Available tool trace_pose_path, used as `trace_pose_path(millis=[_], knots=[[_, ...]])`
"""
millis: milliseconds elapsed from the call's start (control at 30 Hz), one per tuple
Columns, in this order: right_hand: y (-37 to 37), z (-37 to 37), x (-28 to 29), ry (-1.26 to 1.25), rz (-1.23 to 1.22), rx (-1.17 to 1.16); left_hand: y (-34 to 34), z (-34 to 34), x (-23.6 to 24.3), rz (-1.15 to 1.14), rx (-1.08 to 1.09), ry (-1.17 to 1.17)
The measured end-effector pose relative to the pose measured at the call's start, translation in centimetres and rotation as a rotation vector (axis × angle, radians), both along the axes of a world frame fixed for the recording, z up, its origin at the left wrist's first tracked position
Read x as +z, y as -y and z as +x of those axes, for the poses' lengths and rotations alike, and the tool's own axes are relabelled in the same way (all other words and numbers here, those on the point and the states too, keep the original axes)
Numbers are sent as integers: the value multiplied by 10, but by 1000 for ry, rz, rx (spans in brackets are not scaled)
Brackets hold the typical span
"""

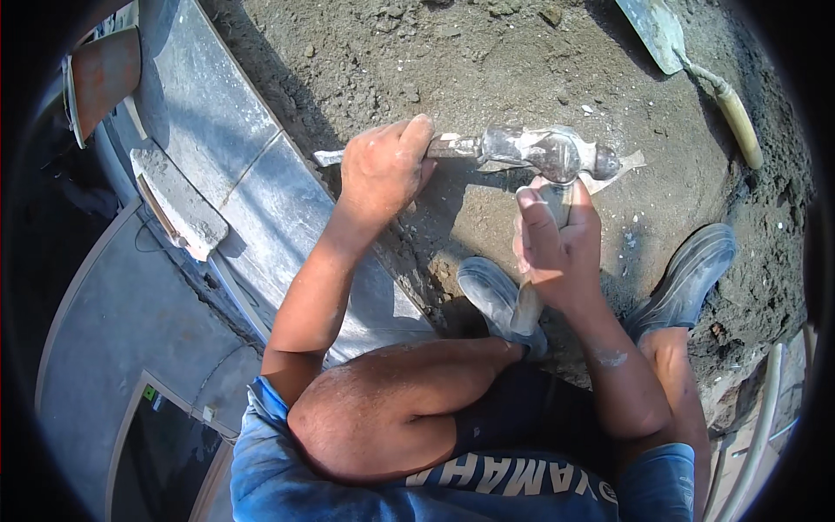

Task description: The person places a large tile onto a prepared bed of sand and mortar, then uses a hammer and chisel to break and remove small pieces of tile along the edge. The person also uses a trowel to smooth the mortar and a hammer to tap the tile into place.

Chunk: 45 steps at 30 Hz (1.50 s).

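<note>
From my remote seat, I see the left hand (387, 165) with its fingers closed around the chisel (454, 146), its pale flat tip beside the edge of the grey tiles (278, 204). The right hand's (561, 248) fingers wrap the hammer (550, 155) handle just below the head, which appears to meet the chisel's butt. I judge this a chiselling stroke along the tile edge; another calls for a steady chisel and a square hammer face.

The left hand (383, 170) hides part of the chisel (452, 146). Past the right hand (564, 248), the trowel (657, 36) is cut off.
</note>
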State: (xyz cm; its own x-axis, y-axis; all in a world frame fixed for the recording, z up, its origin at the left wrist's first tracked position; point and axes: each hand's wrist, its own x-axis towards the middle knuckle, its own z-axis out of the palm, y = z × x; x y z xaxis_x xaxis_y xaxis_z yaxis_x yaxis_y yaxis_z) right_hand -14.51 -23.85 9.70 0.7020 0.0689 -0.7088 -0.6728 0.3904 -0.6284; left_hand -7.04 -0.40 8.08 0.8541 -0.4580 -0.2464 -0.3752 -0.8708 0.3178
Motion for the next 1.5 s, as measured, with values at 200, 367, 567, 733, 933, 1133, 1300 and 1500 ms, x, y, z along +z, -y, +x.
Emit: trace_pose_path(millis=[200,367,567,733,933,1133,1300,1500], knots=[[14,26,19,-44,3,-167,13,-6,1,-101,-30,9],[38,60,16,16,-216,-317,25,6,4,-33,4,77],[7,49,1,-177,-11,84,19,12,-4,85,62,82],[20,55,-1,-117,-113,-129,21,8,-13,104,52,67],[51,70,-1,11,-79,-360,27,15,-8,97,54,136],[21,56,-20,-132,6,230,22,16,-13,175,104,88],[30,65,-18,22,72,-385,20,18,-16,207,129,86],[15,62,-18,-133,-8,226,21,20,-16,238,128,88]])
